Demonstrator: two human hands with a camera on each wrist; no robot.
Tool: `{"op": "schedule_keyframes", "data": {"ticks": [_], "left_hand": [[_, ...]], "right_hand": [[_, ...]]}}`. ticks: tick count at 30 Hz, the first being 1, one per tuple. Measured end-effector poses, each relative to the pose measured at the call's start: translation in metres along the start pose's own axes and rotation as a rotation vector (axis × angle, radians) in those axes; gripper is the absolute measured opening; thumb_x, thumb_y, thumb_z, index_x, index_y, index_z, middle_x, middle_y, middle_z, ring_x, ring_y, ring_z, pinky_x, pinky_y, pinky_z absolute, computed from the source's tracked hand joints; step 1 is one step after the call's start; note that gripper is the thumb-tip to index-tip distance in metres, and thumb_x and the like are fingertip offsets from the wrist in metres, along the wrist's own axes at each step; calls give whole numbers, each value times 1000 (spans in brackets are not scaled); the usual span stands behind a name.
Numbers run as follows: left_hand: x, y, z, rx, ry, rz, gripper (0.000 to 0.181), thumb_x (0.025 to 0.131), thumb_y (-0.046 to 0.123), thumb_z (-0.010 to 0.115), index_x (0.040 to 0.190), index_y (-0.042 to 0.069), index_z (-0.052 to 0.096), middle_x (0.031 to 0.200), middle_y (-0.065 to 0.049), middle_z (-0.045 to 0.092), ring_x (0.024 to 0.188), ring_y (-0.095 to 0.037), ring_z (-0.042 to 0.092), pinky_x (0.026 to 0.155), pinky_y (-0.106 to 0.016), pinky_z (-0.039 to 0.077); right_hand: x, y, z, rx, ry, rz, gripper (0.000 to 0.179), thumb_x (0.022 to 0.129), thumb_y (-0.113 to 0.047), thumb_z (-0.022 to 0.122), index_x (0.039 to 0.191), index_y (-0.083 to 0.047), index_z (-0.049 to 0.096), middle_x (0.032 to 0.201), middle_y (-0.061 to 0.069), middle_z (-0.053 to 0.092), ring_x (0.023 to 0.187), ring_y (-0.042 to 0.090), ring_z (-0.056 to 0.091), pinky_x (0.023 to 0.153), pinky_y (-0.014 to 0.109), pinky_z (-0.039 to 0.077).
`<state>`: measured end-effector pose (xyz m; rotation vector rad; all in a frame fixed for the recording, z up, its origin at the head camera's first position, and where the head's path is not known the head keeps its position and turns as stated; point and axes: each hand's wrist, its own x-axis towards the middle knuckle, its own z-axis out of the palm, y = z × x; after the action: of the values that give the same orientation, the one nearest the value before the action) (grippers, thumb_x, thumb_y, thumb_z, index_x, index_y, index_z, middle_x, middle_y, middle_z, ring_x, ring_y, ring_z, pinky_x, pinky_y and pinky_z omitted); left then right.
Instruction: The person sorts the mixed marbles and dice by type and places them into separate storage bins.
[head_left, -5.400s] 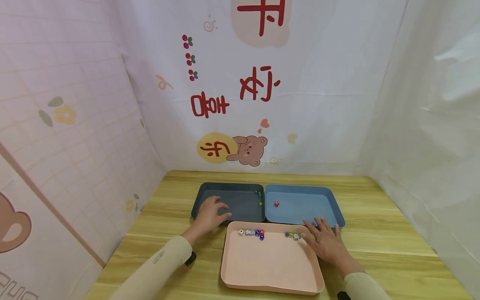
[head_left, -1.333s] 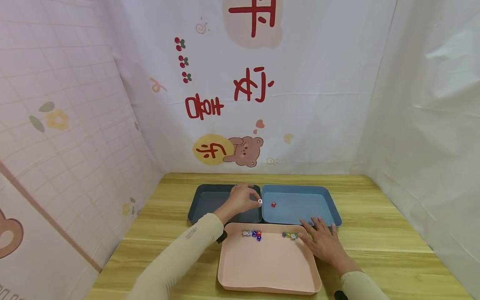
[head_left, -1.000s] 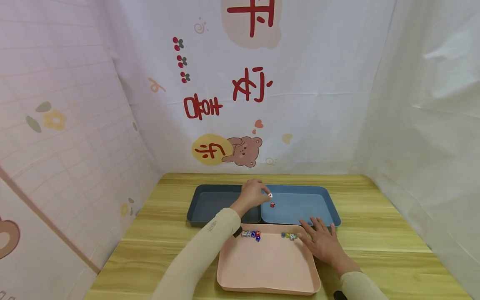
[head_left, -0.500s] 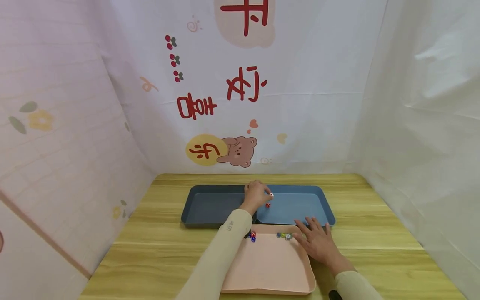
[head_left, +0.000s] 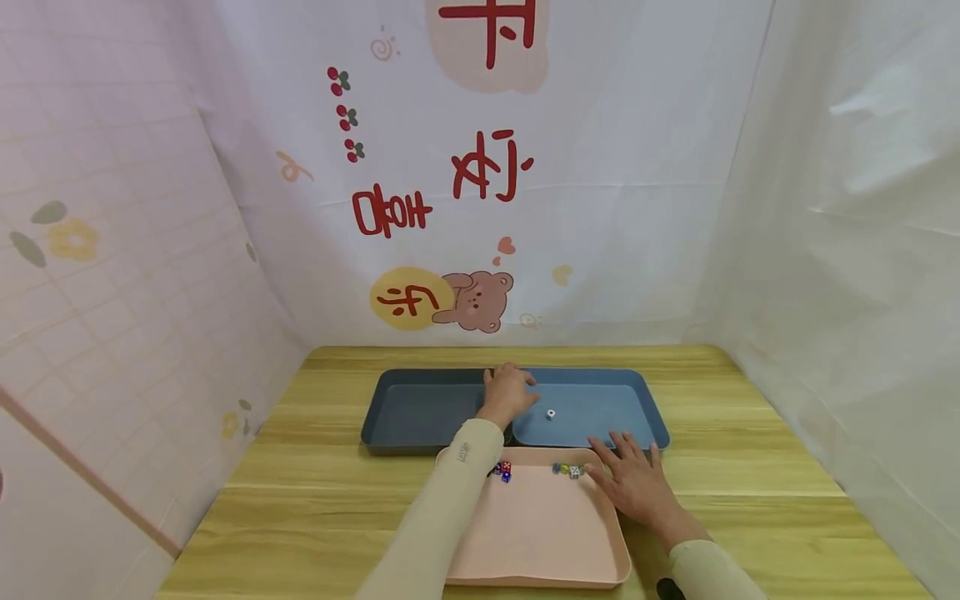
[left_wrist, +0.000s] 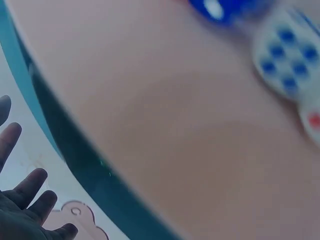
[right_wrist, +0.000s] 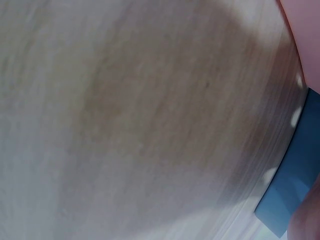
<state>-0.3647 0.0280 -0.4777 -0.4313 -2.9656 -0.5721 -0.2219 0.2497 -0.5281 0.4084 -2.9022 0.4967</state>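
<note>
White die (head_left: 551, 414) at rest in the blue tray (head_left: 603, 408), toward the left edge, midway between near and far edges. Left hand (head_left: 508, 395) above the left edge of the same tray, just beside the die and apart from it; thumb and fingers separated. Right hand (head_left: 636, 490) at the far right corner of the pink tray (head_left: 547, 529), fingers extended and spread toward the near edge of the blue tray.

Along the far edge of the pink tray, left of centre: red die (head_left: 507, 466) and blue die (head_left: 506, 478), side by side. Right of centre, beside the right thumb: short row of small pieces (head_left: 574, 472), too small to identify fully. In the left wrist view: blue-spotted die (left_wrist: 287, 55), blurred.

Against the left edge of the blue tray: dark tray (head_left: 420, 410). Beneath all trays: wood-grained table (head_left: 300, 500). Beyond the far table edge: white printed backdrop (head_left: 622, 208).
</note>
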Motion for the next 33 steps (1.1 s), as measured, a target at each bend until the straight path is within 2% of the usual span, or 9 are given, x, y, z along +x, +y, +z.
{"op": "schedule_keyframes", "data": {"ticks": [7,13,20,24,33], "left_hand": [[-5,-18,-19,-6,28,6,26,92,36,71,111,20,76,133,-9,57,128,-32,46,106,-59,31],[-14,-33,-28,-26,46,32,20,92,34,71,104,19,77,123,-8,62,123,-31,49,106,-61,29],[-27,-52,-34,-38,10,27,18,92,31,71,103,18,77,129,-10,60,128,-36,46,111,-64,22],[-36,-60,-37,-59,-21,10,17,91,32,72,103,19,77,131,-11,59,130,-37,45,111,-63,22],[-52,-65,-47,-105,-72,80,23,93,30,71,110,16,76,137,-13,56,131,-35,45,110,-61,25]], "right_hand": [[-1,-3,-4,-25,-23,11,56,102,-48,49,147,-15,51,150,26,39,141,50,27,105,77,11],[-2,-1,-2,-26,-23,12,57,102,-49,48,147,-15,51,150,26,39,141,50,27,105,77,11],[-2,-1,-1,-38,-17,5,56,102,-49,48,147,-16,51,150,26,40,141,49,27,104,77,12],[-1,-1,-1,-26,-18,5,57,102,-49,48,147,-15,51,150,26,39,141,50,27,104,77,10],[-2,-1,2,-8,23,-22,56,101,-48,50,144,-12,54,147,29,41,137,53,30,102,78,12]]}}
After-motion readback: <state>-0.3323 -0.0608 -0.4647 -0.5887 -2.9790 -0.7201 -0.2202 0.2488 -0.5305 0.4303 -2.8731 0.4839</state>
